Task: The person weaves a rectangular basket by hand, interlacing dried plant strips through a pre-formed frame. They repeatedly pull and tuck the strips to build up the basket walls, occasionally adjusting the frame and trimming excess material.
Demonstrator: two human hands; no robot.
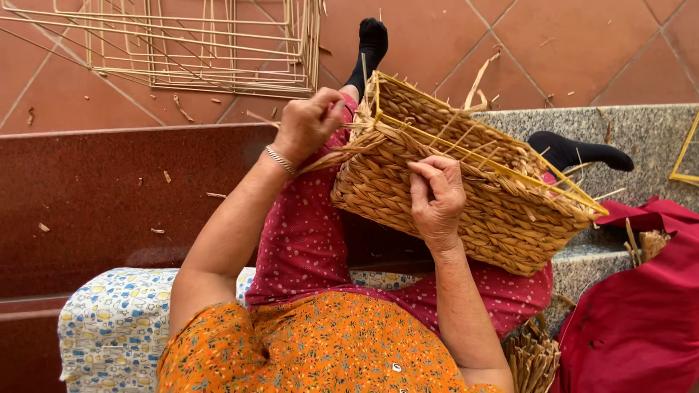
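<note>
The right hand (435, 196) was pressed flat-fingered against the rectangular woven straw basket (466, 189), steadying it mid-frame on her lap; the left hand (309, 124), closed tight, pulled a twisted straw strand (342, 154) taut from its rim.

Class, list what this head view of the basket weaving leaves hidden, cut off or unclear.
- Inside of the woven basket: hidden by its own tilted wall.
- Left hand grip on the straw strand: fingertips curled out of sight.
- Right hand palm: pressed against the basket.
- Wire frames on the floor: cut off by the top edge.
- Straw bundle: cut off by the bottom edge.
</note>
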